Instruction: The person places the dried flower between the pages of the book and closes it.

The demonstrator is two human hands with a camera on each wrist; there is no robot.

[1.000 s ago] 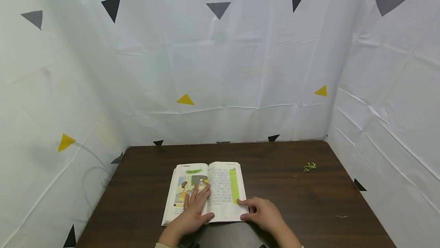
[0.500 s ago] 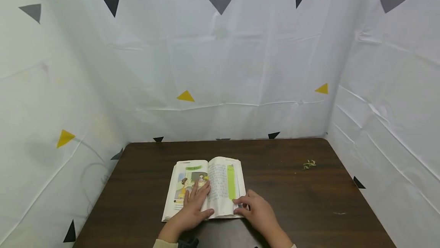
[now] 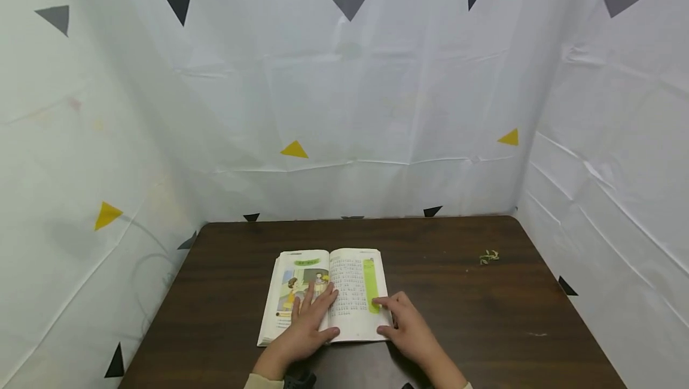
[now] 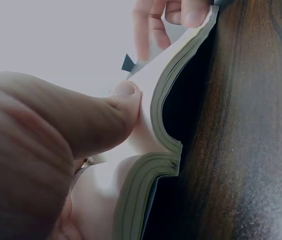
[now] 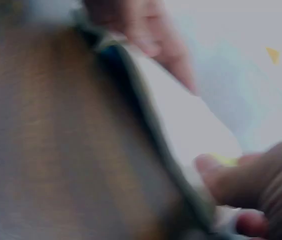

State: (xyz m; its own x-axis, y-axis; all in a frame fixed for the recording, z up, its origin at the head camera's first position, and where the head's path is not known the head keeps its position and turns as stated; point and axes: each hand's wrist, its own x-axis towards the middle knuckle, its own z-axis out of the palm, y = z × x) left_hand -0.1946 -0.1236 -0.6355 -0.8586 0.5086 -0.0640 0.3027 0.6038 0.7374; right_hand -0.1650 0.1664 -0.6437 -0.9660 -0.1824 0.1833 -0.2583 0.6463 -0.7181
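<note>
An open book (image 3: 352,323) lies on the dark wooden table, with a colour picture on its left page and lines of print beside a green strip on its right page. My left hand (image 3: 304,326) rests spread on the left page, its thumb (image 4: 116,112) along the inner fold. At the lower right of the book, my right hand (image 3: 409,326) touches the right page, index finger on the green strip and thumb near the outer edge. The right wrist view is blurred, with the right thumb (image 5: 213,172) on the page.
A small green sprig (image 3: 488,257) lies on the table (image 3: 484,305) toward the back right. White sheeting (image 3: 350,108) with black, grey and yellow triangles hangs behind and on both sides.
Half a second ago the right page bulged up under my right fingers; now it lies flatter and the index finger and thumb are farther apart. My left hand stays on the left page.
</note>
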